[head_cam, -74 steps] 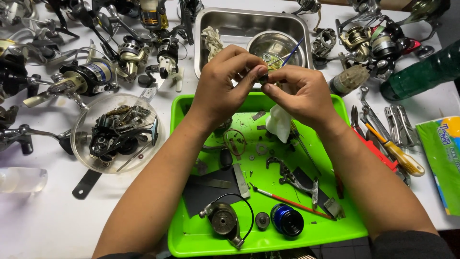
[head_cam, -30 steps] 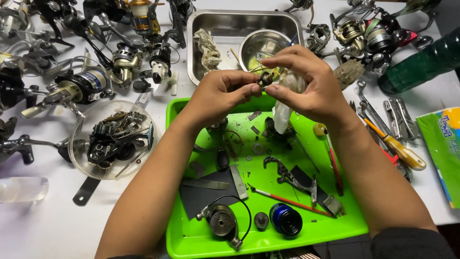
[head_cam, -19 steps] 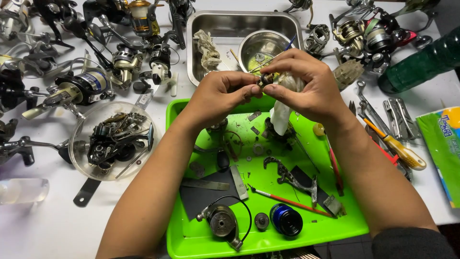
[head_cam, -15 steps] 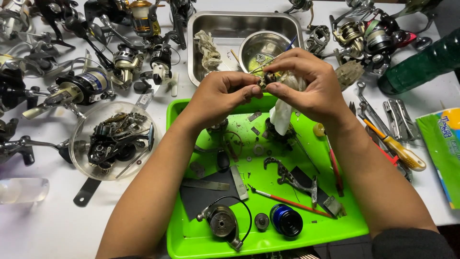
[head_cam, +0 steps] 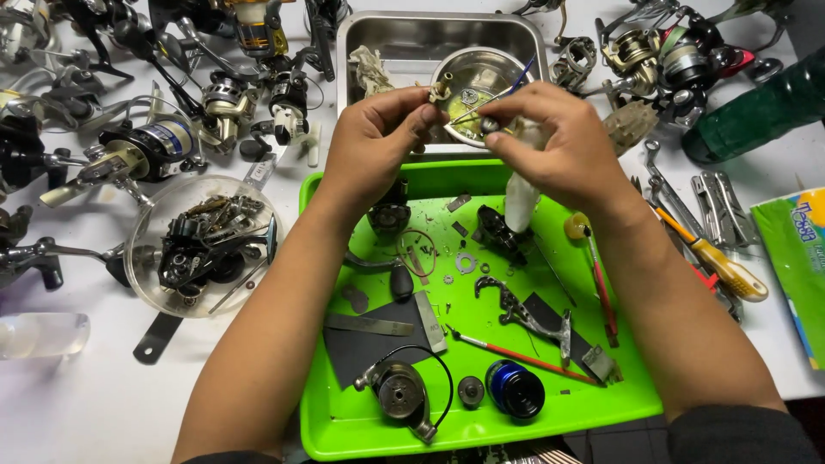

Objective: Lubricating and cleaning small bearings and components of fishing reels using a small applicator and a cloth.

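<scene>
Both my hands hover over the far edge of a bright green tray (head_cam: 344,430), in front of a steel pan (head_cam: 361,34). My left hand (head_cam: 378,137) pinches a small pale brass reel part (head_cam: 443,88) between thumb and fingertips. My right hand (head_cam: 559,142) pinches a thin metal tool (head_cam: 468,114) that points at that part. A white tissue (head_cam: 520,202) hangs from the same hand. The two hands are a little apart.
In the green tray lie a reel body (head_cam: 400,395), a blue spool (head_cam: 514,388), a red brush (head_cam: 524,357) and a crank arm (head_cam: 524,314). A steel bowl (head_cam: 481,77) sits in the pan. Fishing reels (head_cam: 146,150), a clear parts dish (head_cam: 202,245), a screwdriver (head_cam: 722,262) and a green bottle (head_cam: 756,107) surround it.
My hands rose from over the green tray to its far edge. They were pressed together around the part; now they have parted, the left keeping the part, the right the tool.
</scene>
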